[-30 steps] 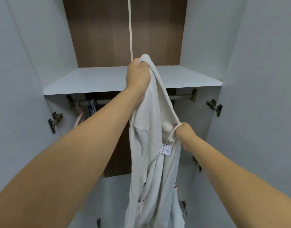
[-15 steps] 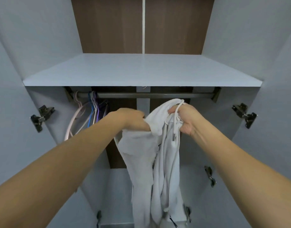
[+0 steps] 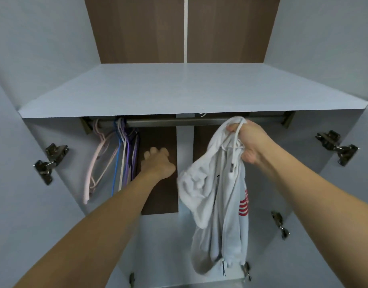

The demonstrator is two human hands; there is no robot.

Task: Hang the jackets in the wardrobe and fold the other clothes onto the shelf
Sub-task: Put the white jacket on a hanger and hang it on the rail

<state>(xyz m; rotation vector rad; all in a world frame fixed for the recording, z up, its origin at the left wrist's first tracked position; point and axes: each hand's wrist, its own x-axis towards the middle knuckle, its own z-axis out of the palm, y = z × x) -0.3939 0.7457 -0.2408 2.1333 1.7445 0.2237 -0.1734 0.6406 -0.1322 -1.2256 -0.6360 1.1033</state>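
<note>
A white hooded jacket (image 3: 218, 204) with a drawstring and red stripes hangs bunched from my right hand (image 3: 248, 142), which grips its top just below the metal hanging rail (image 3: 179, 122). My left hand (image 3: 158, 163) holds nothing, its fingers loosely spread, and reaches into the wardrobe just right of a bunch of empty hangers (image 3: 118, 156) in pink, blue, white and purple at the rail's left end. A pale shelf (image 3: 179, 92) spans the wardrobe above the rail.
Both wardrobe doors stand open, with metal hinges on the left (image 3: 50, 161) and right (image 3: 339, 146) side walls. A dark brown back panel (image 3: 149, 28) shows above the shelf and behind the rail.
My left hand has let go of the jacket and moved left toward the hangers. My right hand has lifted the jacket slightly and now holds it alone.
</note>
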